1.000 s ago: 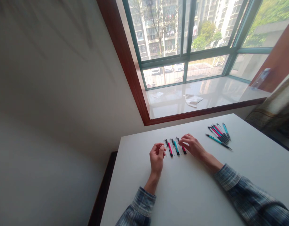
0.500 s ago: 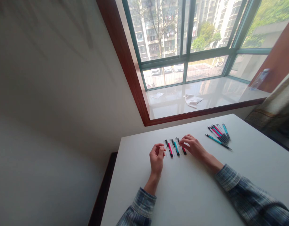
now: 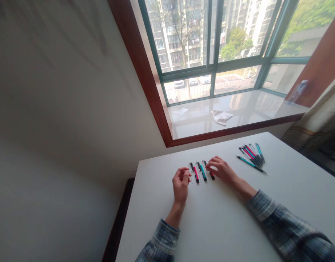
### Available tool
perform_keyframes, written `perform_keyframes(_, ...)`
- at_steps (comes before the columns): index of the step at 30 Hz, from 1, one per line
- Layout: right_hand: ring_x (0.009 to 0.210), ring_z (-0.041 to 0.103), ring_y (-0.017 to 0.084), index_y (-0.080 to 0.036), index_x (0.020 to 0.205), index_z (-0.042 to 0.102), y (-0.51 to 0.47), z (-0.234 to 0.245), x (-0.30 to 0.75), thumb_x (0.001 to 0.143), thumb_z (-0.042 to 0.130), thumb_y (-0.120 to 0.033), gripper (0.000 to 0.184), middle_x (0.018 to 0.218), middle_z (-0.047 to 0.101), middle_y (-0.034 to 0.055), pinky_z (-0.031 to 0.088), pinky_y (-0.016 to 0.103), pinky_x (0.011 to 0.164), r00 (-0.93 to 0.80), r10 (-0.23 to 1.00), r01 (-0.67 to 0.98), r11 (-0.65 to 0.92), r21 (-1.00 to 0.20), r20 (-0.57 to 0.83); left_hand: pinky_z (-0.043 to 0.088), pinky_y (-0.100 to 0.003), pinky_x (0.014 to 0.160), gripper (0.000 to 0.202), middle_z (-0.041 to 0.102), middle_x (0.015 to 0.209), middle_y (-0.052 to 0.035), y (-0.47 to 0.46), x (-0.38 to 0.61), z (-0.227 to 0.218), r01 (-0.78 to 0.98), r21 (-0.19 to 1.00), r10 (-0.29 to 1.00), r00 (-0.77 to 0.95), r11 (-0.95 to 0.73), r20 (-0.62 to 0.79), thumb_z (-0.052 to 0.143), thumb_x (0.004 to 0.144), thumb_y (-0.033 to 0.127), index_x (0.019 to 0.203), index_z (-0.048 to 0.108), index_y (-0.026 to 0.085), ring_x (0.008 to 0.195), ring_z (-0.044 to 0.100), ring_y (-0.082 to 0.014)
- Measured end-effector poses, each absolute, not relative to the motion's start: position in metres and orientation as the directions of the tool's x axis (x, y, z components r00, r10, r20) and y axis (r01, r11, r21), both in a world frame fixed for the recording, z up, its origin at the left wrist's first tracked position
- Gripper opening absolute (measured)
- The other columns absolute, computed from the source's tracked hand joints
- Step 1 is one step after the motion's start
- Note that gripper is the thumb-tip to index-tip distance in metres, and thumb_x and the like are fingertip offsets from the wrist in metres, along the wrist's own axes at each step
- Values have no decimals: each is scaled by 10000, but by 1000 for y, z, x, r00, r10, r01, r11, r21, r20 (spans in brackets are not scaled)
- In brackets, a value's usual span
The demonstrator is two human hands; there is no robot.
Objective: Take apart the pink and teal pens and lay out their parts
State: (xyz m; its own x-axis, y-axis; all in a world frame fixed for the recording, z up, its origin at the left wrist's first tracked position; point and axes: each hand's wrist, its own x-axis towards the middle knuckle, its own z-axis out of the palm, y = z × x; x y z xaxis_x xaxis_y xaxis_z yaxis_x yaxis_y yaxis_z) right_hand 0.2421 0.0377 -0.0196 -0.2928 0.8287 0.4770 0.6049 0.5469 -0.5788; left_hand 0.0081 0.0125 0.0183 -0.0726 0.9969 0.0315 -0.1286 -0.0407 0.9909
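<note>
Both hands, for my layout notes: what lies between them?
In the head view, a pink pen barrel, a teal pen barrel, small black pieces and thin pale rods.

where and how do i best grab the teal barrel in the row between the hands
Probably by its black near end: pinch the teal barrel across its long sides, coming from above and the near side. It lies flat, lengthwise away from the person, other pen parts flank it, and the left hand and right hand sit to either side rather than before its near end.
</note>
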Motion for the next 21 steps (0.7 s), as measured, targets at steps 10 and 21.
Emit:
perform_keyframes(10, 969, 642, 287, -249, 1008, 752, 38, -6, 292, 1002, 579, -336, 194, 976, 749, 81, 542, 463, 896, -75, 824, 756, 414, -507, 562, 393, -201, 521, 230, 634, 709, 4, 13, 8, 20, -136, 990, 997, -70, -40, 31, 695, 848, 384, 916, 685, 165, 546, 486, -89)
perform_keyframes(21, 909, 661, 347, -232, 1094, 750, 11, -37, 383, 850, 632, -306, 281, 896, 773, 91, 532, 498, 753, 179, 917, 928, -38, -371, 356, 448, -229, 573, 217, 643, 688, -4, 4, 11, 23, -85, 995, 998, -1, -58, 58, 697, 842, 389, 893, 709, 179, 570, 527, -112)
